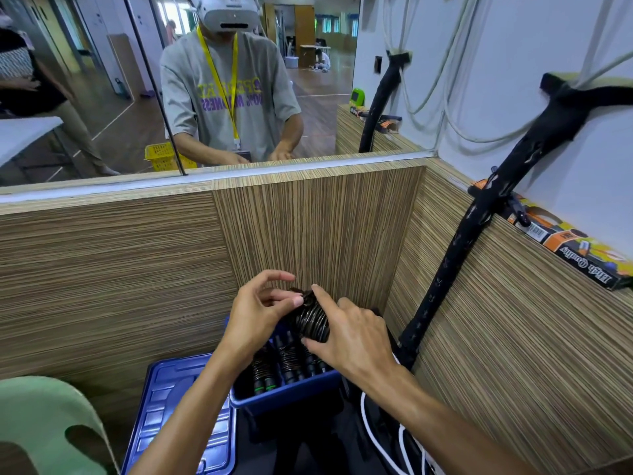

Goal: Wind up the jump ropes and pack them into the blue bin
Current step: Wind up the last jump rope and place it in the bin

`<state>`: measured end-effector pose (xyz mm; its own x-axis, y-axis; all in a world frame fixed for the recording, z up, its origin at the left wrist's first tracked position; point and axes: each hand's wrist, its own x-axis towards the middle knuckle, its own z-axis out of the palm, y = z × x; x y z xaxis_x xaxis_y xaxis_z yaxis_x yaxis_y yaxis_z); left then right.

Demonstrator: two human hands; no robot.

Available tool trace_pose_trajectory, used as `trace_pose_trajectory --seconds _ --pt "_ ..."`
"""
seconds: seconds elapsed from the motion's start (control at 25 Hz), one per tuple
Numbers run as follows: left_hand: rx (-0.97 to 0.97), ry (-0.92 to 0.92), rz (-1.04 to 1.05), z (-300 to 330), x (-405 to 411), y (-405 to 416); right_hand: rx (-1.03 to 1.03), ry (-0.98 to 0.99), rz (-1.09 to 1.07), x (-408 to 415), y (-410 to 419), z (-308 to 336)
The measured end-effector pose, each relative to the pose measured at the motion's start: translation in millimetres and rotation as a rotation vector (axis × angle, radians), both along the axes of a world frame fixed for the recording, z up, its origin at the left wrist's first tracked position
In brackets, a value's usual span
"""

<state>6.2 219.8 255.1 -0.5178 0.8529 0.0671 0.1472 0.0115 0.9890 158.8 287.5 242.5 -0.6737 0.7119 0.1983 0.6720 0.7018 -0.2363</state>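
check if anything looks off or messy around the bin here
Nothing looks damaged or spilled. The blue bin holds wound ropes in neat rows; its blue lid lies off, beside it. Both hands hold another wound rope above.

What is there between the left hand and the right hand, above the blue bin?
In the head view, a wound black jump rope lies between them: the left hand pinches its top end, the right hand grips its side, above the blue bin.

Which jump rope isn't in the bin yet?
The coiled rope held by both hands above the blue bin; the others stand packed inside it.
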Motion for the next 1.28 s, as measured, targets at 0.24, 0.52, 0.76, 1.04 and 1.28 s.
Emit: trace_pose_trajectory --seconds 0.24,0.52,0.76,1.04,1.28 --pt "0.106 0.679 -0.108 -19.1 -13.6 -1.4 -0.017 -0.008 0.020 -0.6 1.6 0.4" --pt "0.029 1.037 -0.255 -11.8 -20.6 1.5 -0.008 -0.023 0.018 -0.3 0.1 2.6" --pt "-0.009 1.310 -0.215 -9.8 4.4 5.9 -0.010 -0.047 0.008 2.6 5.0 4.5" --pt "-0.040 1.720 -0.192 -2.9 5.6 20.8 -0.026 -0.067 -0.006 5.4 8.8 7.0" --pt "0.016 1.600 -0.432 4.5 -10.5 32.8 -0.063 -0.117 0.034 4.6 5.1 3.9"
